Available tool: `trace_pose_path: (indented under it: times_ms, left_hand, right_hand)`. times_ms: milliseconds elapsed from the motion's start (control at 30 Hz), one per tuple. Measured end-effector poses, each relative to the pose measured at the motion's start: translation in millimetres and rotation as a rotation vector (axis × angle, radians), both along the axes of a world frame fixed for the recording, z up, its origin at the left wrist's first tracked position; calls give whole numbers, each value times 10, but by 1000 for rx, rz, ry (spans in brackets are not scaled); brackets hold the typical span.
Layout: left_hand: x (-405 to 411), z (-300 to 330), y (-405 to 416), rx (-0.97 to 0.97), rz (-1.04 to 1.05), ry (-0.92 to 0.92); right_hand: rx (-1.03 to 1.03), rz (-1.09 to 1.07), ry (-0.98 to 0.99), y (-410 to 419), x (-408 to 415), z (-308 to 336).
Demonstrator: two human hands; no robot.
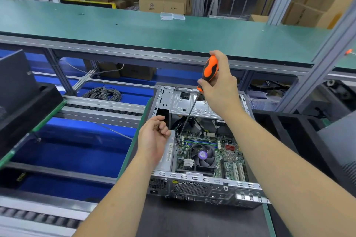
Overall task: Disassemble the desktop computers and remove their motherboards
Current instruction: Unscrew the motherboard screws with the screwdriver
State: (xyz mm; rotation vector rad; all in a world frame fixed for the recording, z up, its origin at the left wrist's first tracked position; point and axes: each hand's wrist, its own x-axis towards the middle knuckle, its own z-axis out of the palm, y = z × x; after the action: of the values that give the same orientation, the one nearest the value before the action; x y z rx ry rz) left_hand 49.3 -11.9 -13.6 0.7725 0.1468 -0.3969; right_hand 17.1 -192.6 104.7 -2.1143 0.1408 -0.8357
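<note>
Motherboard (210, 152) sits inside the opened desktop case (202, 183), which lies on the dark mat of the counter (202, 217) in front of me. My right hand (219, 82) grips the orange-and-black screwdriver (209, 72), its shaft angled down to the board's left edge. My left hand (154, 140) hovers loosely curled, grasping nothing, beside the case's left wall.

Single head-worn wide-angle view, looking forward and down, close above both hands; open computer case (200, 140) just beyond them, green shelf (134, 29) farther off.
</note>
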Motion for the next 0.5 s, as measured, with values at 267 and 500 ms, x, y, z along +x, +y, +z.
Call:
trace_pose_path:
  times_ms: [267, 500]
  left_hand:
    - [17, 162, -215, 315, 3, 59]
    - [-116, -7, -842, 530, -116, 117]
  right_hand:
    - [-13, -48, -46, -120, -47, 105]
    - [-37, -128, -104, -557, -277, 607]
